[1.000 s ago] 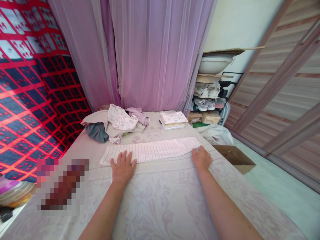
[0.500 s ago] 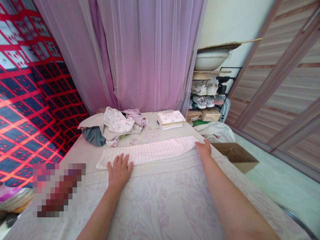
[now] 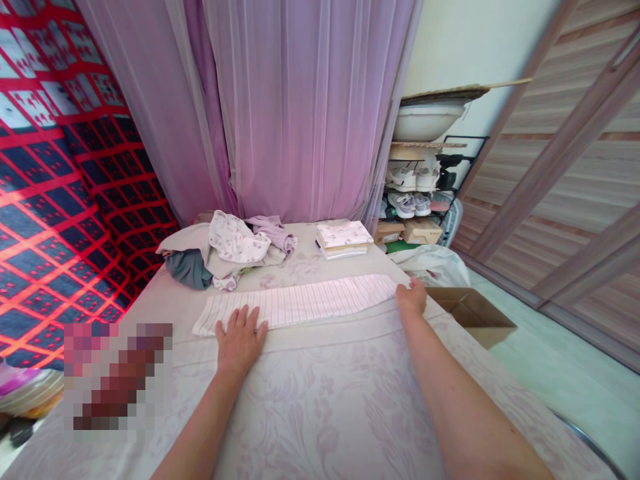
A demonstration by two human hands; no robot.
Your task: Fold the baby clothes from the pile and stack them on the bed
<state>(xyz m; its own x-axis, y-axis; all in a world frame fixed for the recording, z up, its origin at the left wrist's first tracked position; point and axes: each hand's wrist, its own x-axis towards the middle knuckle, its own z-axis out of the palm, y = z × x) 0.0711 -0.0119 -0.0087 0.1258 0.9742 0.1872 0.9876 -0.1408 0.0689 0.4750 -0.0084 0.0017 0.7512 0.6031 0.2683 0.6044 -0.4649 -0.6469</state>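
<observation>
A long pink-and-white striped garment (image 3: pixel 305 301), folded into a narrow strip, lies flat across the bed (image 3: pixel 325 393). My left hand (image 3: pixel 241 339) rests palm down at its near left edge, fingers spread, the fingertips on the fabric. At the garment's right end, my right hand (image 3: pixel 413 298) has its fingers curled together and appears to pinch the tip of the cloth; the exact grip is partly hidden. Behind the garment, a small stack of folded clothes (image 3: pixel 344 235) stands at the right, and a loose heap of crumpled clothes (image 3: pixel 235 243) at the left.
An open cardboard box (image 3: pixel 473 313) stands on the floor beyond the bed's right edge. Near it are a white plastic bag (image 3: pixel 433 263) and a shoe rack (image 3: pixel 413 180). A purple curtain (image 3: pixel 305 113) hangs behind. Something blurred into pixels (image 3: pixel 117 380) lies at the left.
The view has shifted slightly. My right hand has moved a little to the right at the garment's end; my left hand stays on the cloth.
</observation>
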